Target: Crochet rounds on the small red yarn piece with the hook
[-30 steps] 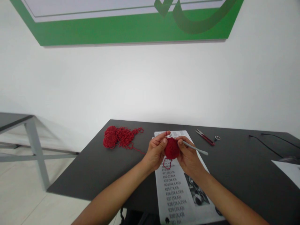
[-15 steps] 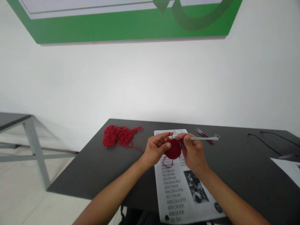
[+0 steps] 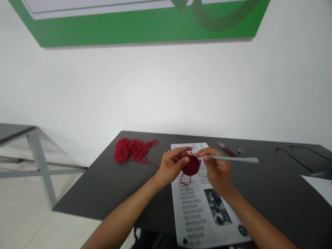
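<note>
Between my two hands is a round red crochet piece (image 3: 191, 166), with a loose loop of yarn hanging below it and a small purple marker at its right edge. My left hand (image 3: 173, 164) pinches the piece at its left side, the index finger raised with yarn near its tip. My right hand (image 3: 216, 167) grips a crochet hook (image 3: 237, 159) by its pale handle, which points out to the right. The hook's thin metal end meets the top edge of the piece; its very tip is too small to make out.
A red yarn ball (image 3: 121, 150) with a loose tangle lies at the left of the dark table (image 3: 103, 193). Under my hands is a printed pattern sheet (image 3: 192, 207). Red-handled scissors (image 3: 227, 149) lie behind my right hand, eyeglasses (image 3: 295, 160) and white paper (image 3: 317, 186) at right.
My right hand has shifted a little to the right, drawing the crochet hook outward, its handle now reaching farther right. The left hand and the crochet piece have hardly moved.
</note>
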The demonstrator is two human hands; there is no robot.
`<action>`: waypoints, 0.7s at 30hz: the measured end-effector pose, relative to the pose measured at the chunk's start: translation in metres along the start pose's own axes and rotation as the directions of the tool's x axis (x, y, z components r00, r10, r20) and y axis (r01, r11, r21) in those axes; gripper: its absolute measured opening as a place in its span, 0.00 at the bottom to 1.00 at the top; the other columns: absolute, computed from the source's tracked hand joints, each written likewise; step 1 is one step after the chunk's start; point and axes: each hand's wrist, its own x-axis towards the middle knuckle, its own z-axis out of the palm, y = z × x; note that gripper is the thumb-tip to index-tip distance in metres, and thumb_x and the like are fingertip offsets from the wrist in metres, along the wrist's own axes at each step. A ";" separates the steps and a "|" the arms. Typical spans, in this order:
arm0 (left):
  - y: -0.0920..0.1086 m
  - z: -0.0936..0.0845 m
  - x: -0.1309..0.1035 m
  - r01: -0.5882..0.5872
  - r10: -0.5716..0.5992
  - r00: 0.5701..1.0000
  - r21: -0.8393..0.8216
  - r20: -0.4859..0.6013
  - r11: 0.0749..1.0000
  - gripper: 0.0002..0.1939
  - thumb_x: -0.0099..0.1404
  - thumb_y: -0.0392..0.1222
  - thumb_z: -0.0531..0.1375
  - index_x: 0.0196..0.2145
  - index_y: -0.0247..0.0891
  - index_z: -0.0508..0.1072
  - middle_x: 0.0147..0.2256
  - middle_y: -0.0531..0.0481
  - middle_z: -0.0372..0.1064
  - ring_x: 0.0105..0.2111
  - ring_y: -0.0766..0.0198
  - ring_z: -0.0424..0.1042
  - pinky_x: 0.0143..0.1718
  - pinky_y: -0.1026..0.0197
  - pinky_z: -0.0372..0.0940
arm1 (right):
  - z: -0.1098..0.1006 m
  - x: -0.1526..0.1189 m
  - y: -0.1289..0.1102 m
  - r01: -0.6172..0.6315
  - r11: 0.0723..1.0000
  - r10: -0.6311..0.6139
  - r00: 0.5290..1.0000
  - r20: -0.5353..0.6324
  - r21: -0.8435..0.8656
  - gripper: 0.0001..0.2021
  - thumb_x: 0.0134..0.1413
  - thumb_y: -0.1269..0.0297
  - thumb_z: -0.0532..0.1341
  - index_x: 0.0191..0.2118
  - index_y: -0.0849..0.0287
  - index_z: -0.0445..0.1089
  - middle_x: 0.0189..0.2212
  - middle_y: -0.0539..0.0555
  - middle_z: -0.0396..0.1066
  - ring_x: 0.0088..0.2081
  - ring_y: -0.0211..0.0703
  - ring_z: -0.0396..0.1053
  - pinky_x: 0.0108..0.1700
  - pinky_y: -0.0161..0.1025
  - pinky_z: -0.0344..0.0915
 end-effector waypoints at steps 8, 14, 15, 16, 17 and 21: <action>0.001 -0.006 0.003 -0.343 0.341 0.937 0.396 0.079 0.852 0.14 0.66 0.44 0.66 0.48 0.37 0.81 0.35 0.44 0.81 0.32 0.62 0.78 0.35 0.62 0.72 | -0.008 0.000 0.002 0.291 0.944 -0.255 0.942 0.220 -0.155 0.05 0.66 0.69 0.61 0.43 0.53 0.73 0.41 0.54 0.76 0.44 0.45 0.76 0.47 0.43 0.74; 0.002 -0.010 0.004 -0.463 0.422 0.886 0.434 0.194 0.773 0.14 0.67 0.41 0.65 0.50 0.38 0.80 0.34 0.45 0.80 0.31 0.64 0.77 0.33 0.63 0.71 | -0.006 0.000 0.003 0.454 0.844 -0.353 0.872 0.340 -0.287 0.09 0.64 0.74 0.61 0.45 0.54 0.73 0.40 0.55 0.76 0.43 0.46 0.77 0.46 0.44 0.76; 0.002 -0.009 0.003 -0.441 0.403 0.897 0.431 0.180 0.787 0.15 0.67 0.41 0.65 0.50 0.38 0.80 0.35 0.44 0.80 0.32 0.63 0.77 0.35 0.63 0.72 | -0.005 0.000 0.006 0.475 0.824 -0.368 0.863 0.346 -0.310 0.09 0.64 0.74 0.62 0.46 0.54 0.73 0.41 0.56 0.76 0.43 0.46 0.77 0.45 0.44 0.77; 0.001 -0.009 0.002 -0.396 0.370 0.918 0.421 0.146 0.816 0.15 0.67 0.42 0.65 0.50 0.38 0.80 0.36 0.44 0.81 0.34 0.62 0.78 0.37 0.61 0.73 | -0.005 -0.001 0.008 0.491 0.805 -0.382 0.859 0.342 -0.334 0.10 0.63 0.74 0.62 0.47 0.54 0.73 0.41 0.56 0.76 0.43 0.47 0.77 0.45 0.44 0.77; 0.000 -0.007 0.001 -0.325 0.313 0.945 0.392 0.097 0.861 0.16 0.66 0.43 0.66 0.51 0.38 0.80 0.38 0.43 0.81 0.35 0.61 0.79 0.39 0.60 0.74 | -0.005 -0.001 0.010 0.504 0.787 -0.399 0.856 0.330 -0.357 0.11 0.62 0.74 0.62 0.48 0.54 0.74 0.42 0.57 0.76 0.43 0.47 0.76 0.44 0.44 0.77; -0.008 0.003 -0.003 0.089 -0.088 0.994 0.018 -0.057 0.996 0.26 0.62 0.51 0.69 0.54 0.36 0.79 0.40 0.42 0.82 0.35 0.59 0.80 0.40 0.56 0.76 | -0.011 -0.002 0.017 0.562 0.719 -0.453 0.825 0.338 -0.410 0.20 0.61 0.75 0.63 0.56 0.51 0.72 0.45 0.58 0.75 0.46 0.50 0.75 0.47 0.47 0.76</action>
